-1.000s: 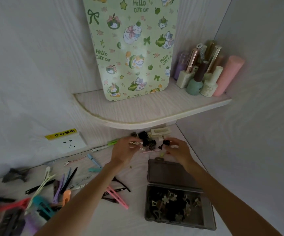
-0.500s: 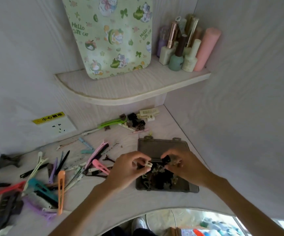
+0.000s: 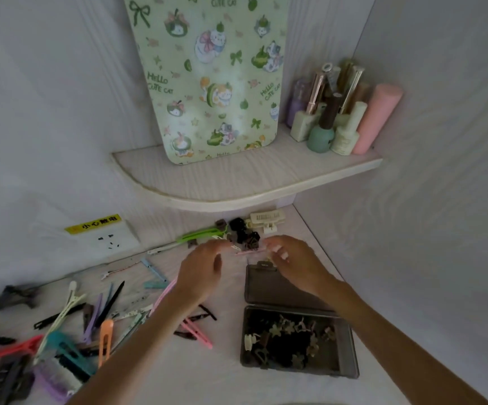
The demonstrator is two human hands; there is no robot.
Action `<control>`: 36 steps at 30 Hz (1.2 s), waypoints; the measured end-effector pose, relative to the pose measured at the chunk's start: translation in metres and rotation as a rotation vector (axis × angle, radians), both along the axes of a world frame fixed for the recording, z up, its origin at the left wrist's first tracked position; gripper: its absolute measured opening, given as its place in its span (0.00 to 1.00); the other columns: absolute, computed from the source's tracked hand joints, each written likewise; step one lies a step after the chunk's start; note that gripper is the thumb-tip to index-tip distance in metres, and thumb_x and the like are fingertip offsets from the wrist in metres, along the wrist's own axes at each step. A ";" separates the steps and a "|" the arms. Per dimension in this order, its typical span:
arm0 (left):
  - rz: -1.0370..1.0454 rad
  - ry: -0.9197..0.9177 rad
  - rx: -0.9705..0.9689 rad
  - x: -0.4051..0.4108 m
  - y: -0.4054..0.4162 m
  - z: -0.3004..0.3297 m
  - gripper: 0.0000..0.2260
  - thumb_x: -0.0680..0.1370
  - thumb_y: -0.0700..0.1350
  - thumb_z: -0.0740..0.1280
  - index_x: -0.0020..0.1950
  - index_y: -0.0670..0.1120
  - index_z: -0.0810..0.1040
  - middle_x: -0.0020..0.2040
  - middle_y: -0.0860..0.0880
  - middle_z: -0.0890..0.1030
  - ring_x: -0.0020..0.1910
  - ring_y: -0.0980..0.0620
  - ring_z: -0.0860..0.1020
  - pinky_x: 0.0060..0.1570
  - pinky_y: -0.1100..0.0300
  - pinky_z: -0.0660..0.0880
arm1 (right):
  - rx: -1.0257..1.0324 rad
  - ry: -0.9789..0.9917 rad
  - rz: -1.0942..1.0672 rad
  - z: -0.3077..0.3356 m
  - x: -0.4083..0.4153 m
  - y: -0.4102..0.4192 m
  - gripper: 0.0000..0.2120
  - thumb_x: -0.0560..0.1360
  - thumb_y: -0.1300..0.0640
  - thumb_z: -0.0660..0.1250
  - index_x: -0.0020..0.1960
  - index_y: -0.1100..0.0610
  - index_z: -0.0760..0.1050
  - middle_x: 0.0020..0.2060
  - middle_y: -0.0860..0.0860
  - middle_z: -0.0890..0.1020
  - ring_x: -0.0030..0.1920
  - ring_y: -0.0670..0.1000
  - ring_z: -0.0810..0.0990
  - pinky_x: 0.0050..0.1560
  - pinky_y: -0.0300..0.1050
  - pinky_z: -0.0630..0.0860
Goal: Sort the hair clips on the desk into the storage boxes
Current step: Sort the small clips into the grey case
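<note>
Many small clips [image 3: 289,337] fill open storage box [image 3: 350,355].

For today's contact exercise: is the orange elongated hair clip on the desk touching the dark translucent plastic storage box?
Apart. The head view shows the orange elongated hair clip among the left pile, with bare desk between it and the dark translucent plastic storage box.

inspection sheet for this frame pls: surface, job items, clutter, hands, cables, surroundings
Surface: pale wood-grain desk, corner spot.
Job's things: grey storage box open, small clips inside; dark small clips piled under the shelf; long clips spread at left.
Clutter: nail polish bottles and cat-print pouch on the shelf.
Hands: left hand and right hand reach toward the pile; grip blurred.
Cables: nothing seen.
Surroundings: wall socket, white walls.
</note>
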State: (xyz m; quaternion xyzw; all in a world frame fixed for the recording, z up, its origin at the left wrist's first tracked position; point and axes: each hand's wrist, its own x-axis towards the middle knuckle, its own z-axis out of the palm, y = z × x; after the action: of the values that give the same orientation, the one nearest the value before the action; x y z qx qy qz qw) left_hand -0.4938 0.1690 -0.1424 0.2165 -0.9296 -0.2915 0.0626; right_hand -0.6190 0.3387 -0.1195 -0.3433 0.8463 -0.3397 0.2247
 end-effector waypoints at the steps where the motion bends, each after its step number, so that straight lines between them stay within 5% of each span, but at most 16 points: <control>1: -0.001 -0.027 -0.027 -0.012 -0.006 -0.001 0.20 0.78 0.36 0.58 0.67 0.52 0.72 0.67 0.52 0.74 0.63 0.52 0.74 0.61 0.56 0.72 | 0.028 0.030 0.005 -0.006 -0.006 -0.020 0.16 0.78 0.59 0.60 0.65 0.53 0.72 0.59 0.53 0.77 0.53 0.50 0.77 0.56 0.43 0.73; 7: -0.163 -0.180 -0.258 -0.053 -0.014 -0.015 0.25 0.78 0.39 0.61 0.74 0.51 0.61 0.72 0.50 0.66 0.71 0.49 0.64 0.66 0.55 0.68 | 0.295 0.181 0.042 -0.046 -0.011 -0.073 0.23 0.79 0.55 0.58 0.73 0.55 0.59 0.66 0.57 0.69 0.63 0.58 0.69 0.58 0.53 0.71; 12: -0.165 -0.243 -0.402 -0.066 -0.014 -0.012 0.23 0.78 0.43 0.63 0.72 0.49 0.61 0.65 0.47 0.73 0.64 0.45 0.71 0.56 0.53 0.74 | 0.356 0.367 -0.007 -0.047 -0.017 -0.079 0.14 0.75 0.56 0.64 0.61 0.55 0.73 0.56 0.54 0.79 0.55 0.56 0.78 0.50 0.48 0.75; 17: -0.205 -0.296 -0.570 -0.076 -0.014 -0.009 0.19 0.78 0.43 0.62 0.69 0.45 0.63 0.60 0.45 0.78 0.57 0.45 0.78 0.51 0.54 0.75 | 0.290 0.280 -0.101 -0.044 -0.023 -0.081 0.09 0.75 0.51 0.63 0.52 0.52 0.78 0.50 0.51 0.82 0.51 0.55 0.80 0.48 0.45 0.73; 25: -0.005 -0.139 -0.175 -0.056 -0.026 -0.019 0.13 0.76 0.50 0.66 0.59 0.51 0.77 0.53 0.49 0.83 0.51 0.49 0.81 0.50 0.53 0.77 | 0.018 0.057 -0.256 -0.047 -0.025 -0.060 0.07 0.71 0.53 0.71 0.49 0.49 0.83 0.48 0.47 0.85 0.47 0.48 0.82 0.52 0.44 0.78; 31: 0.221 0.157 0.313 -0.021 -0.014 -0.001 0.08 0.72 0.53 0.71 0.50 0.55 0.78 0.41 0.60 0.82 0.38 0.65 0.80 0.43 0.61 0.79 | -0.218 -0.167 -0.349 -0.015 -0.016 -0.036 0.03 0.69 0.58 0.74 0.39 0.50 0.82 0.39 0.46 0.84 0.39 0.39 0.79 0.37 0.23 0.72; 36: -0.026 0.206 0.492 0.026 0.026 0.021 0.09 0.71 0.53 0.72 0.50 0.57 0.78 0.44 0.62 0.83 0.38 0.65 0.82 0.40 0.67 0.79 | -0.243 -0.205 -0.158 0.030 0.013 0.015 0.04 0.70 0.56 0.72 0.39 0.46 0.81 0.39 0.42 0.84 0.39 0.41 0.81 0.40 0.27 0.75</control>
State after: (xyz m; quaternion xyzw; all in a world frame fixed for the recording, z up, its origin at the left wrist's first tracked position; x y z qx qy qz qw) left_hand -0.4676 0.1951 -0.1218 0.1824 -0.8223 -0.5299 0.0989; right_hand -0.6062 0.3538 -0.0892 -0.2638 0.7961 -0.4892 0.2394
